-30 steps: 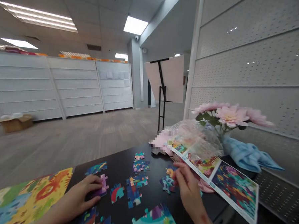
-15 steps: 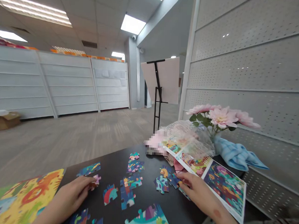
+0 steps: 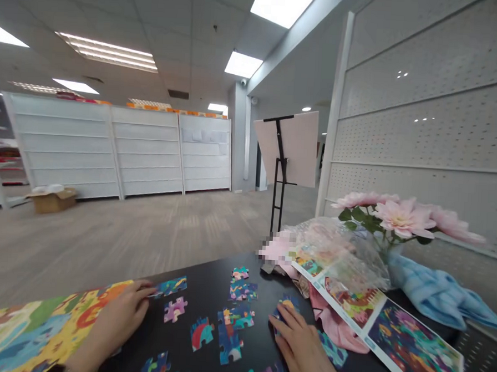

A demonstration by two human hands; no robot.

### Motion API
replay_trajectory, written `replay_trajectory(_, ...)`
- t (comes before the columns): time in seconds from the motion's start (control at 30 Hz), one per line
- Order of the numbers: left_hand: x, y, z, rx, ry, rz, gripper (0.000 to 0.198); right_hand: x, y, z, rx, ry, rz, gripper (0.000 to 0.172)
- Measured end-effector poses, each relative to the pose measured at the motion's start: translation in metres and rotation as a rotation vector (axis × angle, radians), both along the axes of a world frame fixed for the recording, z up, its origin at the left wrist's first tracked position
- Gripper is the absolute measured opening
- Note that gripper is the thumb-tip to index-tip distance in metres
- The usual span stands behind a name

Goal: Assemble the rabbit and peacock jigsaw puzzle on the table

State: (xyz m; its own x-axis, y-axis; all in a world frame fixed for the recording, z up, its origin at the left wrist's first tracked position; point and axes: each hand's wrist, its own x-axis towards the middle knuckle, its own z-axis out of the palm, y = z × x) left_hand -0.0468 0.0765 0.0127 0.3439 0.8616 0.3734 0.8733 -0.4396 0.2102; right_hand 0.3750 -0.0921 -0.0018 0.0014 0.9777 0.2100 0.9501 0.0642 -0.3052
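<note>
My left hand (image 3: 126, 308) rests at the left of the black table (image 3: 202, 268). Its stretched fingertips touch or nearly touch the left end of a blue jigsaw strip (image 3: 172, 286). Right of that hand lies a loose pink-purple jigsaw piece (image 3: 175, 309). My right hand (image 3: 301, 341) lies open with fingers spread, partly covering an orange and dark-blue jigsaw section (image 3: 289, 302). A teal jigsaw section (image 3: 333, 351) sticks out beside it. Between my hands are a red and teal piece (image 3: 201, 333) and a joined blue section (image 3: 229, 332).
A yellow picture board (image 3: 49, 328) covers the left edge. At right lie a printed picture sheet (image 3: 415, 347), pink cloth (image 3: 337, 323), clear plastic wrap (image 3: 345, 249), a blue cloth (image 3: 443, 290) and pink flowers (image 3: 403, 216). Behind stands an easel (image 3: 278, 193).
My left hand has left the pink-purple piece and moved to the blue strip. My right hand has drawn back from the picture sheet and flattened over the section. The view has swung left.
</note>
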Motion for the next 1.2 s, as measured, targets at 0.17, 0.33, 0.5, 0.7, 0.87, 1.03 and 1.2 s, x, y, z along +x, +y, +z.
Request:
replay_trajectory(0.17,0.005,-0.010,0.009,-0.079,0.023,0.017,0.037,0.018,0.008,-0.024,0.121,0.012,0.045,0.042)
replay_trajectory(0.33,0.000,-0.029,0.009,-0.093,0.060,-0.014,0.049,0.017,0.025,-0.004,0.204,-0.015,-0.063,0.042)
replay_trajectory(0.5,0.008,-0.050,0.002,-0.065,-0.032,-0.156,0.056,-0.026,0.070,0.048,0.059,0.053,0.027,0.041)
replay_trajectory(0.7,0.017,-0.054,-0.010,-0.046,-0.121,-0.264,0.034,-0.068,0.124,0.054,-0.047,0.004,0.008,0.027)
replay_trajectory(0.87,0.018,-0.055,-0.018,-0.109,-0.174,-0.278,0.031,-0.045,0.131,0.049,-0.045,-0.040,-0.064,0.028)
replay_trajectory(1.03,0.023,-0.060,-0.012,-0.097,-0.213,-0.253,0.032,-0.015,0.133,0.047,-0.047,-0.088,-0.122,0.026)
replay_trajectory(1.2,0.023,-0.057,-0.013,-0.086,-0.171,-0.148,0.032,-0.038,0.129,0.043,-0.047,-0.058,0.026,0.024)
